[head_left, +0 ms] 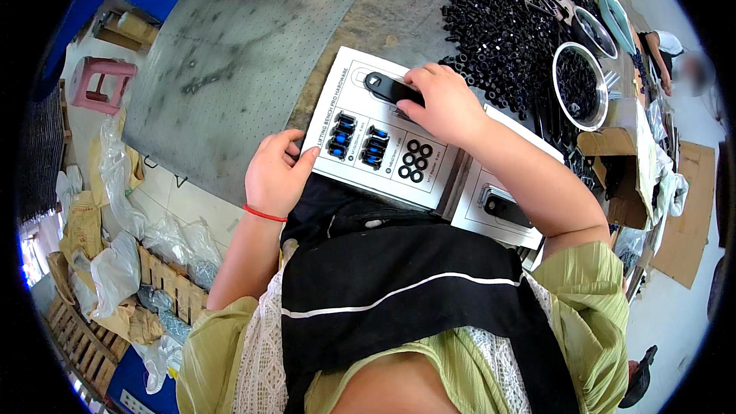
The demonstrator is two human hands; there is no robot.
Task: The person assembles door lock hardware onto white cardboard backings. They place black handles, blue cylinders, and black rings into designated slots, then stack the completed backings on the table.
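Note:
In front of me lies a white printed hardware card point(387, 119) with drawn panels. Two groups of black fasteners with blue bands point(342, 136) are set on it, and several black washers point(415, 161) sit beside them. My left hand point(277, 172) holds the card's left edge, thumb on top and fingers curled at the rim. Over the card's upper panel, the fingers and thumb of my right hand point(446, 103) close round one end of a black elongated piece point(386, 86). That piece's far end shows; the rest is under the hand.
A second white card point(469, 211) with a black piece is partly under my right forearm. Beyond it spread a heap of small black parts point(498, 31), metal bowls point(580, 86) and a cardboard box point(621, 176). A pink stool point(103, 83) stands left; another person point(665, 50) is far right.

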